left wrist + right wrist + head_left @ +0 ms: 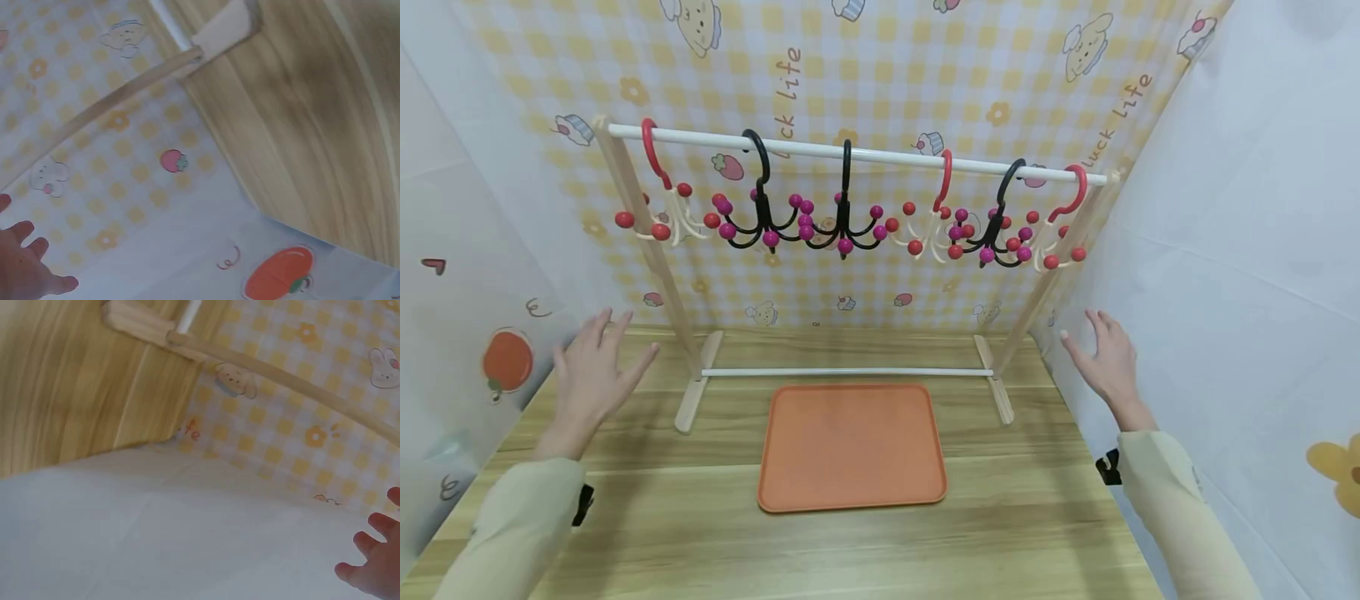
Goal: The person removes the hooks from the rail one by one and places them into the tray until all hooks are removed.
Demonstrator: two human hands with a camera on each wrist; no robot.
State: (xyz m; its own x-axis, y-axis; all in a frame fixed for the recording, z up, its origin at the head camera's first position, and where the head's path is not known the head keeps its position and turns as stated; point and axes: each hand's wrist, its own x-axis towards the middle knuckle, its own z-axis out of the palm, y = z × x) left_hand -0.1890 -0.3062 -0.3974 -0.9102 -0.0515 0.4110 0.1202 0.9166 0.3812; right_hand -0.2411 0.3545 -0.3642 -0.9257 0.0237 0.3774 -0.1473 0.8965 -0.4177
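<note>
Several hook hangers with ball-tipped prongs hang from the white top bar [880, 155] of a wooden rack. Three have red hooks and cream prongs, such as the far-left hanger [674, 208]; three are black with magenta balls, such as the middle hanger [844, 208]. My left hand [597, 367] is held in the air left of the rack's left post [658, 258], fingers spread and holding nothing. On the other side, my right hand [1108, 358] hovers beyond the right post [1026, 321], its fingers apart and nothing in them.
An orange tray [853, 507] lies on the wood-grain table [700, 542] in front of the rack. The rack's lower white bar [850, 372] runs just behind the tray. A yellow checked cloth [880, 83] covers the back, with pale cloth walls [1247, 275] at both sides.
</note>
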